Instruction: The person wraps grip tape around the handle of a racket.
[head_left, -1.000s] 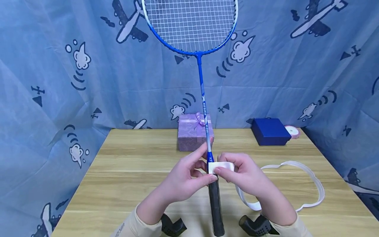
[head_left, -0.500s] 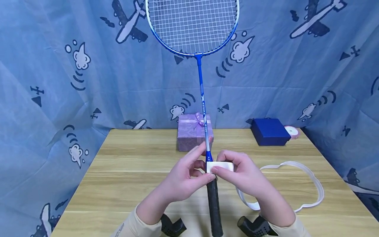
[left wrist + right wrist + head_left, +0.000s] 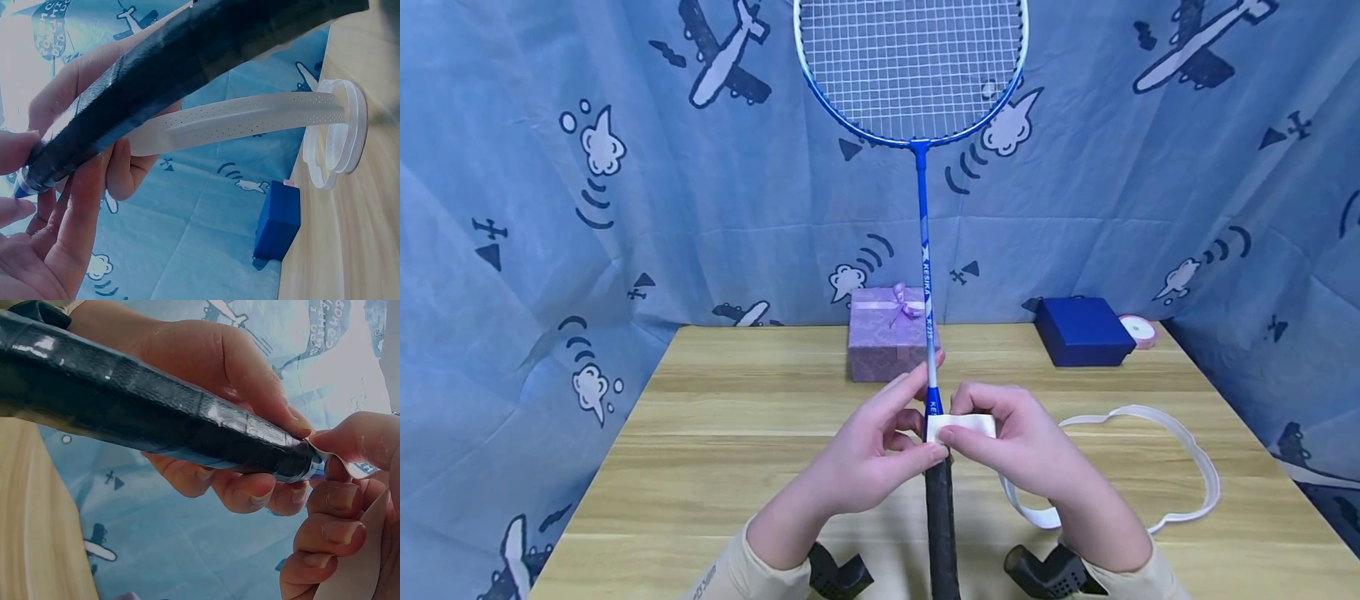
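I see the badminton racket (image 3: 925,250) standing upright over the table (image 3: 715,433), its black handle (image 3: 942,525) running down between my two hands and its strung head high against the blue curtain (image 3: 587,208). At the top of the handle, a white grip tape (image 3: 962,426) is laid across the shaft.

My left hand (image 3: 865,454) grasps the top of the handle, thumb tip pressed on the tape's end, forefinger stretched up along the shaft. My right hand (image 3: 1022,446) pinches the tape just right of the handle, fingers curled over it.

From the head view the tape trails away from my right hand in a loose loop (image 3: 1195,467) on the table, out to the right. The left wrist view shows what that one does not: the tape (image 3: 250,122) is dotted with fine perforations and passes behind the handle (image 3: 187,56) before reaching the loop (image 3: 337,137) on the wood. The right wrist view shows the glossy wrapped seams of the handle (image 3: 156,412), the left hand's fingers (image 3: 250,487) curling under it, and the tape's edge (image 3: 350,569) lying against my right hand's fingers.

Beyond my hands, a lilac gift box (image 3: 883,337) with a bow stands just behind the shaft. Farther right of my right hand sit a dark blue box (image 3: 1082,333) and a pink ribbon spool (image 3: 1138,331).
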Demonstrator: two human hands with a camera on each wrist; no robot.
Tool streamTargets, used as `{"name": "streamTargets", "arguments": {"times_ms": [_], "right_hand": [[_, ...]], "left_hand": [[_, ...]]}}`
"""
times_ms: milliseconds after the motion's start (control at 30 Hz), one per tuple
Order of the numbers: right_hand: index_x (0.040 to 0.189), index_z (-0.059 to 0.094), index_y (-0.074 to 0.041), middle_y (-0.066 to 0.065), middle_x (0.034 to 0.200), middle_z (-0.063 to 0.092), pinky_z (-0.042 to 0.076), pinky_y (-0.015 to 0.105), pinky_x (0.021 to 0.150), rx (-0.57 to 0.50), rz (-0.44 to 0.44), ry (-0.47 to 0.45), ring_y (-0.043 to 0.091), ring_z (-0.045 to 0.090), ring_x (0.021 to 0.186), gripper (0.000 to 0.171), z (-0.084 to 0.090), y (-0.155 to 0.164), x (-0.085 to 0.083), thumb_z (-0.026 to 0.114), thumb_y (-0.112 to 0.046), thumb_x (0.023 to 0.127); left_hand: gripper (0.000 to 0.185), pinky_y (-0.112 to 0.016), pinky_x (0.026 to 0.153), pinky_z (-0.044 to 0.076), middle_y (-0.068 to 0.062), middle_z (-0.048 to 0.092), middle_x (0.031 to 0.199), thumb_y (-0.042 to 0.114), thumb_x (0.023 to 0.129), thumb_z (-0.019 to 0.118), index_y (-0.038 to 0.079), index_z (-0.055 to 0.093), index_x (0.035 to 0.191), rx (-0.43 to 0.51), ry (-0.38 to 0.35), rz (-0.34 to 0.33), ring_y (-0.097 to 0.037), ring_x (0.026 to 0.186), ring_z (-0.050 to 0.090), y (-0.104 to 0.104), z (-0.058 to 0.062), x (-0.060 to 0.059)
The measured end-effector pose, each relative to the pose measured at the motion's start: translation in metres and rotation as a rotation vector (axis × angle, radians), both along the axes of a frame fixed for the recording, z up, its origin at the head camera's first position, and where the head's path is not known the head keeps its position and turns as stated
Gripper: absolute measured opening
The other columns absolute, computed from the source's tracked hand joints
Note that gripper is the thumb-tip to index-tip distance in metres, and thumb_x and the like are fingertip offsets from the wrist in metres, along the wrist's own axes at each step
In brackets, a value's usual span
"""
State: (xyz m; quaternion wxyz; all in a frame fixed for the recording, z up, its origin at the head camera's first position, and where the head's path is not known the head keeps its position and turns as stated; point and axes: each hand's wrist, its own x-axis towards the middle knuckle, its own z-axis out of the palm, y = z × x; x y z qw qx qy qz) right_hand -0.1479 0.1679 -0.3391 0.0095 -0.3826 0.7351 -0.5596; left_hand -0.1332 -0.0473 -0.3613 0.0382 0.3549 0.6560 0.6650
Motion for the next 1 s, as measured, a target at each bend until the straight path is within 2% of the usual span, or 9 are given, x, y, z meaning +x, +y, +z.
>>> {"name": "streamTargets", "arguments": {"times_ms": [167,567,667,833,933,1000], "right_hand": [[0.082,0.061,-0.01,0.005,0.067,0.047,0.039,0.029,0.046,0.002,0.008,0.017,0.014,0.046,0.059,0.023,0.0,0.0,-0.0002,0.069,0.009,0.091],[0.082,0.061,-0.01,0.003,0.067,0.05,0.041,0.026,0.046,0.023,-0.004,0.042,0.012,0.047,0.059,0.022,-0.0009,-0.0003,-0.0014,0.071,0.009,0.09],[0.088,0.061,-0.011,0.002,0.07,0.054,0.045,0.025,0.048,0.045,-0.052,-0.011,0.011,0.051,0.059,0.018,0.0014,-0.0009,-0.0008,0.072,0.003,0.091],[0.104,0.064,-0.008,0.005,0.083,0.064,0.052,0.026,0.056,0.073,-0.113,-0.102,0.013,0.06,0.069,0.015,0.0027,-0.0013,-0.0003,0.074,-0.004,0.093],[0.111,0.068,-0.002,0.008,0.096,0.07,0.058,0.026,0.064,0.057,-0.074,-0.104,0.013,0.067,0.079,0.018,0.0008,-0.001,-0.0012,0.072,-0.001,0.094],[0.115,0.069,0.001,0.009,0.098,0.071,0.06,0.027,0.065,0.036,-0.011,-0.094,0.013,0.068,0.079,0.021,-0.0007,-0.0009,-0.0023,0.07,0.003,0.094]], "left_hand": [[0.084,-0.031,0.07,0.064,-0.016,0.054,0.132,-0.005,0.094,0.068,0.019,0.028,0.164,-0.018,-0.004,-0.003,-0.007,0.086,0.067,-0.0006,-0.0001,-0.0005],[0.083,-0.029,0.072,0.064,-0.02,0.051,0.138,-0.006,0.096,0.065,0.014,0.024,0.165,-0.023,-0.012,-0.028,-0.008,0.091,0.067,-0.0007,-0.0007,-0.0002],[0.083,-0.035,0.076,0.065,-0.022,0.049,0.135,-0.008,0.097,0.063,0.018,0.024,0.165,0.016,-0.029,-0.041,-0.017,0.096,0.071,-0.0007,0.0002,-0.0002],[0.083,-0.043,0.079,0.065,-0.022,0.042,0.135,-0.01,0.097,0.06,0.019,0.025,0.165,0.082,-0.029,-0.07,-0.028,0.104,0.072,-0.0008,0.0,-0.0009],[0.081,-0.044,0.082,0.064,-0.023,0.035,0.145,-0.011,0.098,0.058,0.015,0.023,0.166,0.106,-0.014,-0.108,-0.027,0.106,0.071,-0.0012,-0.0004,-0.0004],[0.079,-0.046,0.084,0.064,-0.023,0.03,0.151,-0.01,0.098,0.056,0.012,0.021,0.166,0.123,-0.011,-0.137,-0.028,0.109,0.069,-0.0013,-0.0003,0.0]]}}
